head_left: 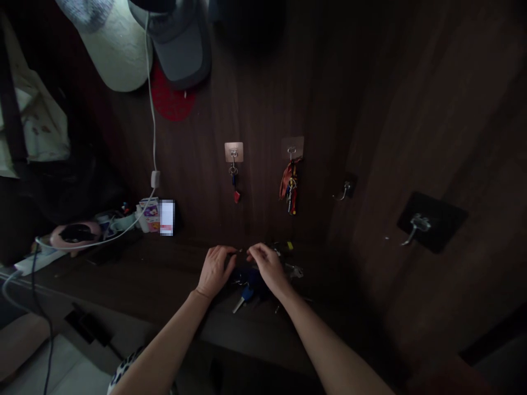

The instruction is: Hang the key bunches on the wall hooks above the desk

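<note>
My left hand [214, 269] is over the shelf with its fingers curled and bunched. Its index fingertip is close to a tiny pale object [240, 250], too small to name. Facing it, my right hand [267, 266] has thumb and fingers pressed together in a pinch. What either hand holds is too small and dark to make out. Below and between them lies a blue-headed key [245, 298] with a silver blade, beside a dark blue bundle [256, 280]. More silver keys [295, 271] and a yellow tag [290, 245] lie right of my right hand, partly hidden by it.
Keys hang from two wall hooks, one set with a red tag [236, 196], another with an orange ribbon [285, 184]. Bare hooks [346, 190] [420, 222] are at right. A white cable [151, 104], small boxes [150, 213], a lit screen [167, 218] and caps [181, 52] are at left.
</note>
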Demonstrator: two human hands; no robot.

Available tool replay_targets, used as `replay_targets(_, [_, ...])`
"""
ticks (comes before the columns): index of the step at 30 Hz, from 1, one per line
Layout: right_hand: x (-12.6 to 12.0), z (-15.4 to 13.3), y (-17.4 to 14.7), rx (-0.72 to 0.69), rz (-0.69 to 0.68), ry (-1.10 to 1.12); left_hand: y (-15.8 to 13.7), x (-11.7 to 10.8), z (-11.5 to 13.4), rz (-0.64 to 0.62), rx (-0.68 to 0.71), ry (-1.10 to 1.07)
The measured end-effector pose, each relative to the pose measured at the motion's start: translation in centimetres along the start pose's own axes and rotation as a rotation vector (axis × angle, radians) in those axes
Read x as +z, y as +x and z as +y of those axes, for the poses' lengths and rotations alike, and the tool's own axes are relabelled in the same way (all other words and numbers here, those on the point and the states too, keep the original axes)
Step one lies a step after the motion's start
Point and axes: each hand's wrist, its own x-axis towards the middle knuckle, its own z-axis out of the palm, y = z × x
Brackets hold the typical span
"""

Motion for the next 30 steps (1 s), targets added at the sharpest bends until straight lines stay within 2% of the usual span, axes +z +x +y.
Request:
replay_targets(3, [-1.5, 0.1, 0.2, -0.081, 0.083, -0.226, 0.1, 0.1, -0.4, 0.093, -0.163, -0.081])
replay_targets(6, [-3.2, 0.4, 0.7, -0.135, 0.184, -0.505, 0.6, 0.1, -0.6, 0.105, -0.411, -0.23])
replay_targets(9, [-5.0, 1.0, 1.1, -0.07, 0.269, -0.718, 1.5, -0.1, -0.7, 0.088, -0.63, -0.442])
replay_targets(11, [-6.0, 1.6, 1.3, -0.018, 0.296, -0.847, 2.4, -0.2, -0.9, 0.108, -0.692, -0.59])
replay_targets(14, [-7.3, 2.9, 1.4, 0.079, 0.334, -0.93, 3.8, -0.4, -1.5, 0.174, -0.717, -0.757])
replay_targets(17, [-7.9, 4.2, 1.4, 0.18, 0.343, -0.912, 5.8, -0.7, -2.1, 0.23, -0.706, -0.779])
replay_targets(21, [-8.0, 5.4, 1.5, 0.266, 0.364, -0.823, 9.3, -1.2, -2.4, 0.293, -0.662, -0.687])
replay_targets(30, [-8.1, 5.7, 1.6, 0.271, 0.343, -0.855, 17.8, -2.3, -1.5, 0.406, -0.593, -0.4])
